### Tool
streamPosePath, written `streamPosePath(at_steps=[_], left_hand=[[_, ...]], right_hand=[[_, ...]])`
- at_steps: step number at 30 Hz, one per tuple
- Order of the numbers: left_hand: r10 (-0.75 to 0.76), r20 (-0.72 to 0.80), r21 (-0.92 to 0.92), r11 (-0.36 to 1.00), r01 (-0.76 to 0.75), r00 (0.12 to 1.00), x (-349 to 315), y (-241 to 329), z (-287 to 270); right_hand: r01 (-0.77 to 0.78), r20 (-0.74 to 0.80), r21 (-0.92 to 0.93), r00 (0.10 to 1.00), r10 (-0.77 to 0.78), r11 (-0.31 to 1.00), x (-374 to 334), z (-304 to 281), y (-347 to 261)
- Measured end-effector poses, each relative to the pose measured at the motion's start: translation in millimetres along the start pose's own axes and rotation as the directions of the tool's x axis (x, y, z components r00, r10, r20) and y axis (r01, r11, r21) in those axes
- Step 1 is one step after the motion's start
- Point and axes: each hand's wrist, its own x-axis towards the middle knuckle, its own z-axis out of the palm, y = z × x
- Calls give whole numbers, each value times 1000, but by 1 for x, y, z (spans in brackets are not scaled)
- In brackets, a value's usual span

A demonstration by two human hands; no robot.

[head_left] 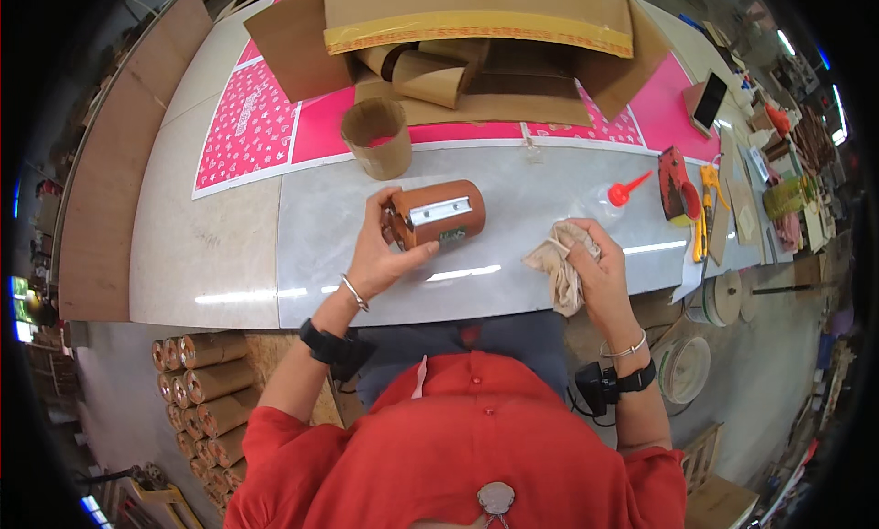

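Note:
My left hand (374,262) is closed around one end of a reddish-brown cylinder (473,216), which lies on its side just above the grey tabletop or on it; I cannot tell which. A silvery metal strip (441,210) with small holes runs along the cylinder's upper side, with a dark green patch below it. To the right, my right hand (601,271) grips a crumpled beige rag (560,262), apart from the cylinder. Behind the cylinder stands an open brown cardboard tube (389,156).
An open cardboard box (476,21) with brown tubes inside occupies the far side, over a pink printed sheet (243,117). At right are a red-capped bottle (620,196), a red tape dispenser (676,186), a yellow-handled tool (709,204) and a phone (709,101). Brown rolls (215,383) are stacked below left.

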Motion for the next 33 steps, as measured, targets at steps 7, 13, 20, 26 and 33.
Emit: streamPosePath(at_steps=[7, 13, 20, 26, 33], left_hand=[[121, -41, 387, 917, -96, 992, -17, -34, -6], [284, -123, 423, 882, -209, 951, -14, -34, 0], [437, 44, 592, 713, -376, 899, -12, -46, 2], [403, -38, 532, 783, -323, 914, -16, -25, 11], [472, 17, 622, 685, -379, 882, -20, -28, 16]], right_hand=[[616, 262, -685, 706, -658, 388, 63, 86, 20], [640, 469, -768, 597, -651, 34, 91, 116, 33], [685, 590, -727, 588, -554, -47, 56, 158, 45], [452, 387, -892, 743, -546, -18, 103, 111, 36], [456, 325, -883, 764, -558, 110, 90, 99, 39]])
